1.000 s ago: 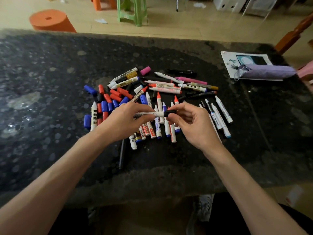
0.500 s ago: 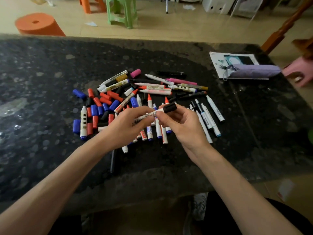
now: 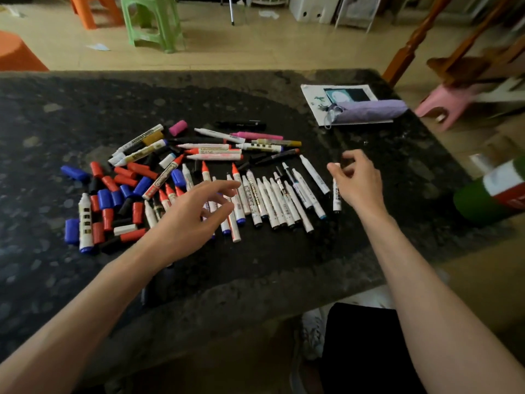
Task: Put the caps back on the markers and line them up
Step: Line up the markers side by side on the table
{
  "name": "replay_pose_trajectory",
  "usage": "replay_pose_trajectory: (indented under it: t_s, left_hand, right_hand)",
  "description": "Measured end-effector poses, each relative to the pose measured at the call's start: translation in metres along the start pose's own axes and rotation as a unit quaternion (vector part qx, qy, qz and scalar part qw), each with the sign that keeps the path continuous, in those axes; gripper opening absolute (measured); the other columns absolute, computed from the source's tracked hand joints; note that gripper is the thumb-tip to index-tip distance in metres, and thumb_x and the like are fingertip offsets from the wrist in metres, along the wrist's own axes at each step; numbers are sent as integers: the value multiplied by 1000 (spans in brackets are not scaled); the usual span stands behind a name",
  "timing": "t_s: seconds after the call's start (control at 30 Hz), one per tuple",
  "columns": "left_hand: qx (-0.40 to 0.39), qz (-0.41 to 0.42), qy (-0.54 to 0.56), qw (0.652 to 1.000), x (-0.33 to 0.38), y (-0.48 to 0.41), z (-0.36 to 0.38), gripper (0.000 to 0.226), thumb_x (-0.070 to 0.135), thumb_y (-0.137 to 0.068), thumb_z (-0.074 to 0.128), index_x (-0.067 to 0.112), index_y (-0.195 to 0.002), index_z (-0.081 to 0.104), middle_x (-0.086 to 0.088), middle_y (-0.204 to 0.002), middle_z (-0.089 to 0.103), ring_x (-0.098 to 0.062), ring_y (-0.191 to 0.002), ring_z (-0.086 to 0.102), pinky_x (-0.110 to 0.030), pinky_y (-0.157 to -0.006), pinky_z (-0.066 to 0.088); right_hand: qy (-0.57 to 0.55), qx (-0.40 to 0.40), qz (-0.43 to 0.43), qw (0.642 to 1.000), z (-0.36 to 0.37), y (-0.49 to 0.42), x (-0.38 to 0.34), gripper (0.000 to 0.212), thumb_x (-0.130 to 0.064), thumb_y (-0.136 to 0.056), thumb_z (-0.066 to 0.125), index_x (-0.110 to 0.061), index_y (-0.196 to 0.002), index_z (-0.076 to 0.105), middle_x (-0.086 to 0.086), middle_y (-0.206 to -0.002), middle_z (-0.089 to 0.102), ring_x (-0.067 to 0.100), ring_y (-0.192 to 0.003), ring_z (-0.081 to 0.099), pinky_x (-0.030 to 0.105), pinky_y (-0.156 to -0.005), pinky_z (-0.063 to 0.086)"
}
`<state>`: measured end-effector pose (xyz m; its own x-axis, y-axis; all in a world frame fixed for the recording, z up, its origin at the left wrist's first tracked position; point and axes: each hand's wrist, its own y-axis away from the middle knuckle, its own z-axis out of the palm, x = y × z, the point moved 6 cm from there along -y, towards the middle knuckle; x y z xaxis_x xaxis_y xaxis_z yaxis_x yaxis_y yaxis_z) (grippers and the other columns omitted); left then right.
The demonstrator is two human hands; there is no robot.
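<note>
Left hand (image 3: 193,223) hangs spread and empty over the row of markers (image 3: 273,204), right hand (image 3: 359,184) half-curled mid-right beside a white marker (image 3: 337,199) seemingly printed MARKER, grip unclear.

The left hand (image 3: 186,226) hovers above the markers (image 3: 272,203), its fingers (image 3: 224,184) loosely spread and holding nothing. Loose red and blue caps (image 3: 106,199) lie on the bench (image 3: 85,109) left of those fingers. The right hand (image 3: 359,183) curls its fingers (image 3: 352,157) over the far end of a white marker (image 3: 337,199). Whether they touch it is unclear.
</note>
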<state>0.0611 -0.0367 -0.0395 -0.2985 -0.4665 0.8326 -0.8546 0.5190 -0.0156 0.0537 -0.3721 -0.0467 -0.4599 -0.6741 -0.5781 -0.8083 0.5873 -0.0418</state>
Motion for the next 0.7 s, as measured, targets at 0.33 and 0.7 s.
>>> replay_pose_trajectory:
  t_s: [0.33,0.7]
  left_hand:
    - [8,6,-33,999,0,-6,12,35,23,-103,54,37,-136,59,20,-119,64,2,-112,60,-21,-86,52]
    - [8,-11,-63,998,-3,-3,4,35,24,-104,53,36,-136,59,22,-119,63,7,-110,58,-9,-77,48]
  right_hand:
    - [128,0,18,992,14,-10,39,28,-42,-95,73,-26,-118,70,2,-113,73,26,-108,68,40,-87,54]
    - [177,16,-70,982,28,-1,4,20,-35,-91,78,-20,-106,77,0,-103,73,20,-108,58,32,-73,42]
